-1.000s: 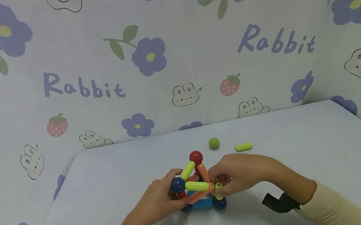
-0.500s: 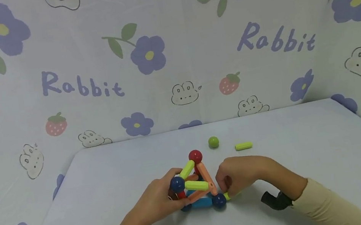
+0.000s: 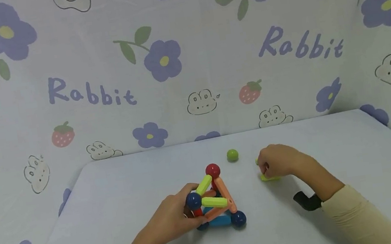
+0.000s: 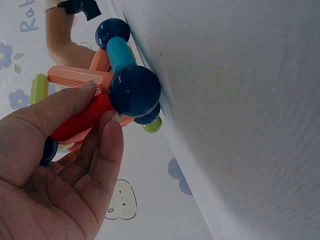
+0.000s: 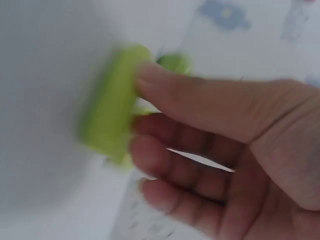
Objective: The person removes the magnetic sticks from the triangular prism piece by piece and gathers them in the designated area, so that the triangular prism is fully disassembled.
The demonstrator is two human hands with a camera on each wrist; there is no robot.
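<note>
Floral "Rabbit" cloth backs a pale lilac table. Near the front edge stands a magnetic rod-and-ball structure: red ball on top, dark blue balls at the corners, orange, lime and blue rods between. The left hand grips it from the left side, fingers curled round a red rod and thumb on an orange one; the left wrist view shows a dark blue ball pressed against the table just past the fingertips.

The right hand is well apart from the structure, up and to the right of it, knuckles toward the camera. It pinches a lime green rod between thumb and curled fingers; the right wrist view is blurred but the grip is plain. In the head view a lime rod shows just below this hand, lying flat on the table with its long axis roughly left to right; whether that is the pinched rod or a second one cannot be told.

A green ball sits loose on the table, left of the right hand and beyond the structure, touching nothing. The right hand is much the nearer of the two to both the lime rod and the green ball. The structure lies down and to the left of the right hand. A dark strap sits at the right wrist above a cream sleeve.
</note>
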